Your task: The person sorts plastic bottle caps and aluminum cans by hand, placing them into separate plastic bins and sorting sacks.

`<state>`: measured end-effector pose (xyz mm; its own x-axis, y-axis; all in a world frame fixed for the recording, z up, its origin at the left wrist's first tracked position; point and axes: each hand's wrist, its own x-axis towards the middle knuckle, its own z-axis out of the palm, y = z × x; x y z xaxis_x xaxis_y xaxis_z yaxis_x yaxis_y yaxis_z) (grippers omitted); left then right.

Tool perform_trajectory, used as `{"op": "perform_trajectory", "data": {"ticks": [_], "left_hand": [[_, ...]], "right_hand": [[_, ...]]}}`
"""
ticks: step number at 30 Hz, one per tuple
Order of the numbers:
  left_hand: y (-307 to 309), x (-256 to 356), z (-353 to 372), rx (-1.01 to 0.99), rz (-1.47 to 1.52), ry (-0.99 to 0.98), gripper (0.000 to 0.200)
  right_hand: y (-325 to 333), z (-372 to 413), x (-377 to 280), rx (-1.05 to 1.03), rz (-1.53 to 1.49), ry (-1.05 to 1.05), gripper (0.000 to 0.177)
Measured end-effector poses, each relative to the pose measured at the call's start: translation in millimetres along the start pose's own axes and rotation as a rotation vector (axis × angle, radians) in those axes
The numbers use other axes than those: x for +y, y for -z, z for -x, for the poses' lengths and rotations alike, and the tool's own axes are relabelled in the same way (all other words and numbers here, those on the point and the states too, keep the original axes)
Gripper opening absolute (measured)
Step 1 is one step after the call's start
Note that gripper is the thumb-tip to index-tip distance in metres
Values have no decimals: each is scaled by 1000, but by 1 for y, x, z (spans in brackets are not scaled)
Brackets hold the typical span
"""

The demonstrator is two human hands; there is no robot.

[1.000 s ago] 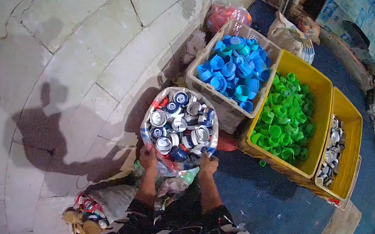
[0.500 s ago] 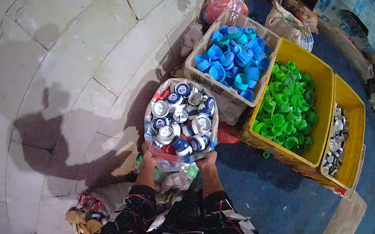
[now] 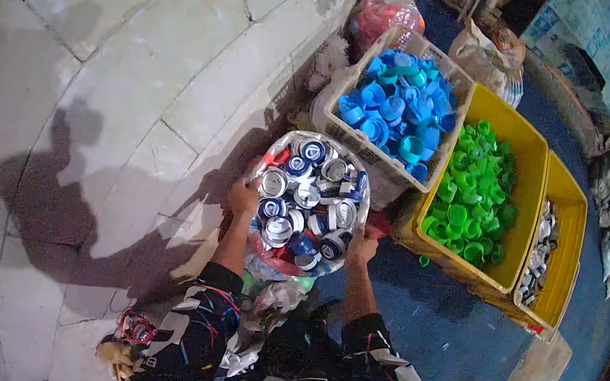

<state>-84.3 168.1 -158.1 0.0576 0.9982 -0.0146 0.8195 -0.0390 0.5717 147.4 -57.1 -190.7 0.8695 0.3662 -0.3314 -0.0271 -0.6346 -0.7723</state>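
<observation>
Left hand (image 3: pixel 243 198) and right hand (image 3: pixel 362 246) clutch the can bag (image 3: pixel 310 195), now higher along its sides.

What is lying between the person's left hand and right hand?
In the head view, a clear plastic bag full of crushed metal cans sits between the left hand and the right hand; both hold its rim.

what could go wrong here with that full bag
The clear bag is heaped to its rim with cans, and the left hand and right hand grip only its thin edge, so it may tear or slip and spill. It also sits close to the crate of blue caps, so loose cans might tumble in and mix.
</observation>
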Motion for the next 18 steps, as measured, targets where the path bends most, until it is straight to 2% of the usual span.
{"op": "perform_trajectory", "data": {"ticks": [4, 6, 8, 10, 11, 13, 14, 15, 16, 18], "left_hand": [[-46, -42, -16, 108, 120, 135, 50], [-60, -81, -37, -71, 546, 289, 53], [-26, -67, -34, -308, 1094, 470, 56], [14, -42, -20, -424, 1371, 451, 60], [42, -18, -4, -367, 1302, 368, 56], [76, 13, 17, -366, 1257, 394, 54], [25, -52, -18, -447, 1238, 600, 54], [-24, -113, -52, -517, 1216, 811, 54], [-26, -116, -51, -536, 1104, 827, 56], [-5, -107, -52, -567, 881, 835, 60]], "right_hand": [[-25, -15, 11, 195, 130, -139, 51], [-17, -28, 14, 114, 69, -188, 46], [2, -38, 22, -107, -165, -214, 41], [6, -45, 33, -297, -711, -358, 37], [-5, -54, 40, -342, -1173, -583, 29], [-13, -58, 51, -422, -1219, -581, 27], [-14, -59, 55, -460, -1243, -578, 27], [-13, -51, 48, -380, -1092, -602, 27], [-12, -44, 42, -304, -941, -622, 28], [-15, -51, 47, -329, -614, -565, 29]]}}
